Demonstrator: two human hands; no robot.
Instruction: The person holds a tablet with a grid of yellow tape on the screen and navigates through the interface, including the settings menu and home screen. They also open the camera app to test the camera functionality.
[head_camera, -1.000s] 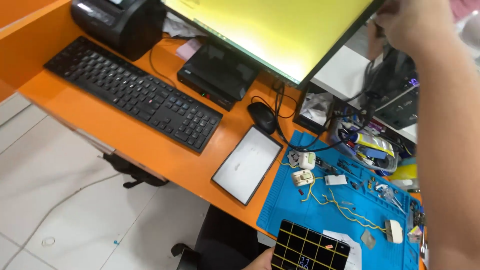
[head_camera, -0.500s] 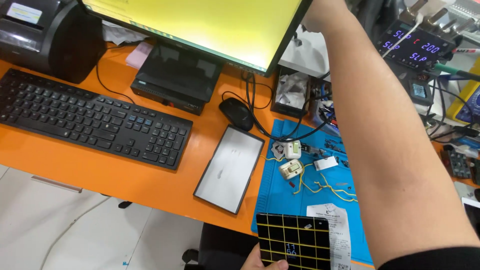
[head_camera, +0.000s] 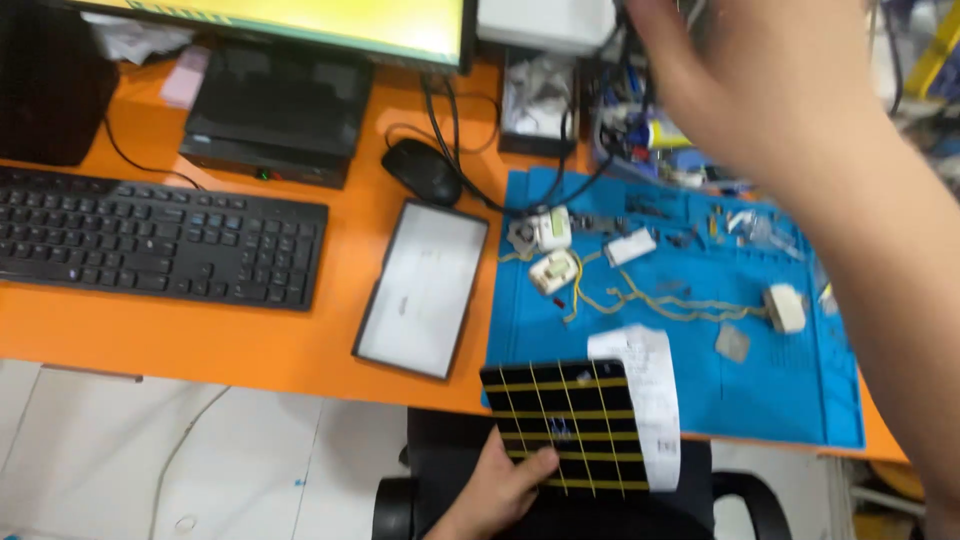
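My left hand grips the near edge of a black panel with a yellow grid, held over the front edge of the blue work mat. A white paper receipt lies partly under and beside the panel. My right hand is raised and blurred at the back of the desk, above cluttered cables and small parts; whether it holds anything I cannot tell. On the mat lie small white adapters joined by yellowish wires.
A tablet-like screen lies face up on the orange desk left of the mat. A black keyboard, mouse, small black box and monitor sit behind. A chair is below.
The view has swung right and closer to the desk. My right arm has come down from the upper shelf toward the mat's back edge. My left hand keeps hold of the grid panel.
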